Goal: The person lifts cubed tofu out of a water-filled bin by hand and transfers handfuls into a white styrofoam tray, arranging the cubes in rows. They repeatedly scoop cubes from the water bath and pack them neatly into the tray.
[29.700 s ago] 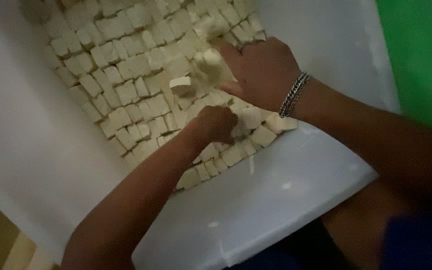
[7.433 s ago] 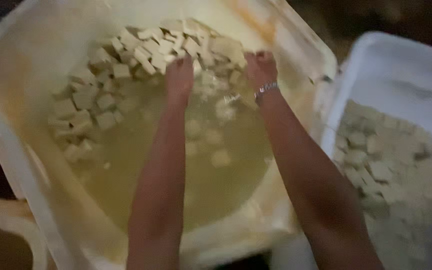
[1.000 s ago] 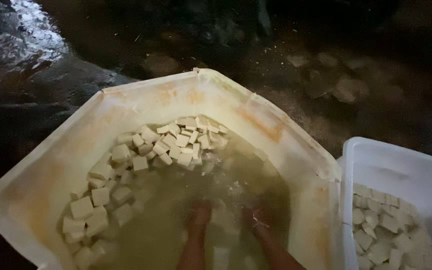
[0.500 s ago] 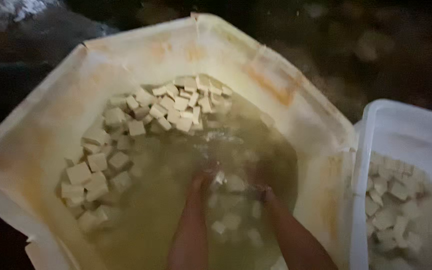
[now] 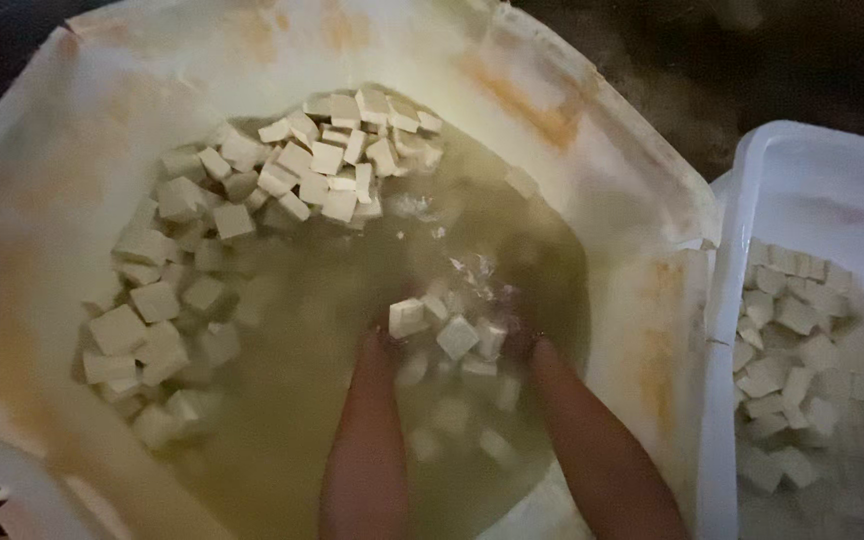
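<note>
A large cream plastic tub (image 5: 82, 130) holds murky yellowish liquid (image 5: 292, 340) and many pale tofu-like cubes (image 5: 322, 160) heaped along its far and left sides. Both my forearms reach into the liquid near the tub's middle. My left hand (image 5: 384, 335) and my right hand (image 5: 520, 335) are mostly under the surface, on either side of a small cluster of cubes (image 5: 447, 328) that breaks the surface between them. The fingers are hidden by the cloudy liquid, so the grip cannot be made out.
A white rectangular bin (image 5: 802, 190) stands right of the tub, with several pale cubes (image 5: 792, 350) in it. Orange stains mark the tub's rim (image 5: 542, 100). Dark wet ground (image 5: 752, 60) lies beyond both containers.
The view has tilted down and closer to the tub. My hands have come up from deeper in the liquid, and a cluster of cubes now shows at the surface between them.
</note>
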`<state>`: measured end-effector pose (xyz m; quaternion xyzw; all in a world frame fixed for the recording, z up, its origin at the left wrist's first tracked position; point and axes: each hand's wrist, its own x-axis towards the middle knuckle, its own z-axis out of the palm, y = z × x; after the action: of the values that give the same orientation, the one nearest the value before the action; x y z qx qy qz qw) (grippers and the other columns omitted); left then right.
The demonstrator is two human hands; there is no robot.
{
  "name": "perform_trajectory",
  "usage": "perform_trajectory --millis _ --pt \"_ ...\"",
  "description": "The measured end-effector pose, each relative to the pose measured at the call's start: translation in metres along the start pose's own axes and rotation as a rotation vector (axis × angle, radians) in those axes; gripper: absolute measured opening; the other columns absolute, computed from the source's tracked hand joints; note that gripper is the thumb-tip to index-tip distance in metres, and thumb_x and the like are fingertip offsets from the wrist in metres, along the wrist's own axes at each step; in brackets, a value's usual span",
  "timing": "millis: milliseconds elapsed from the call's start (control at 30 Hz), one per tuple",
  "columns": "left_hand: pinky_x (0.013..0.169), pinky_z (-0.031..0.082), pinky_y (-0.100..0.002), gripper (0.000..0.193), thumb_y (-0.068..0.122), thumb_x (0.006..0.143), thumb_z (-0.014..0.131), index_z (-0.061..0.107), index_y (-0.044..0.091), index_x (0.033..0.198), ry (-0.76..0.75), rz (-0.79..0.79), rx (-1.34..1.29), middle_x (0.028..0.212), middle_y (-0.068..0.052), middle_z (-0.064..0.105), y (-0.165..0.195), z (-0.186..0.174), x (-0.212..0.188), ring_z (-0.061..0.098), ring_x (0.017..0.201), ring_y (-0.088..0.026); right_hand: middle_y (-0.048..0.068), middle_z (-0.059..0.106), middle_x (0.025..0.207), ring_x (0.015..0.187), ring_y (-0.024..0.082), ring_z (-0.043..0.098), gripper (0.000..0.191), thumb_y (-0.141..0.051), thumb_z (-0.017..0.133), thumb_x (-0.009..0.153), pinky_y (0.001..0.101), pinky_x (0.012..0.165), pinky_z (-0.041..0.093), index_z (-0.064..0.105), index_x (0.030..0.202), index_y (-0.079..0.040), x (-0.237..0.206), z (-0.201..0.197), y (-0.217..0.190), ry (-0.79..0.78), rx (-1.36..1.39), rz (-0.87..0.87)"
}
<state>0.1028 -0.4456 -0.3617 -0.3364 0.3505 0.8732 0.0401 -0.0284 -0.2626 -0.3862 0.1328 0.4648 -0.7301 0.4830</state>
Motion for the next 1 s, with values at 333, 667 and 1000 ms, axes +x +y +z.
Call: perform_trajectory --millis 333,667,1000 --pt "0.117 0.032 -0.058 0.068 0.048 0.097 0.059 0.048 0.011 0.154 -0.02 0.079 -0.072 0.158 -0.02 0.046 -0.001 0.028 -0.002 0.043 0.144 -0.043 0.014 0.062 0.126 0.11 0.029 0.063 0.058 -0.054 0.053 0.099 0.0436 0.095 0.053 0.059 0.132 -0.007 -0.014 0.027 0.0 -0.01 0.053 -0.022" --pt "0.095 0.049 -0.05 0.084 0.047 0.086 0.075 0.045 0.007 0.154 0.389 0.317 -0.092 0.139 -0.022 0.059 0.022 0.1 -0.036 0.059 0.121 -0.037 0.014 0.058 0.138 0.122 0.029 0.058 0.061 -0.057 0.052 0.1 0.0437 0.105 0.047 0.054 0.139 -0.01 -0.031 0.075 -0.006 0.036 0.052 -0.388" --pt "0.079 0.057 -0.037 0.068 0.034 0.086 0.079 0.059 0.001 0.142 0.355 0.843 -0.013 0.119 -0.018 0.07 0.049 0.172 -0.076 0.068 0.101 -0.024 0.014 0.053 0.146 0.132 0.027 0.051 0.066 -0.056 0.054 0.098 0.045 0.111 0.04 0.052 0.143 -0.007 -0.079 0.13 -0.061 0.149 -0.042 -0.616"
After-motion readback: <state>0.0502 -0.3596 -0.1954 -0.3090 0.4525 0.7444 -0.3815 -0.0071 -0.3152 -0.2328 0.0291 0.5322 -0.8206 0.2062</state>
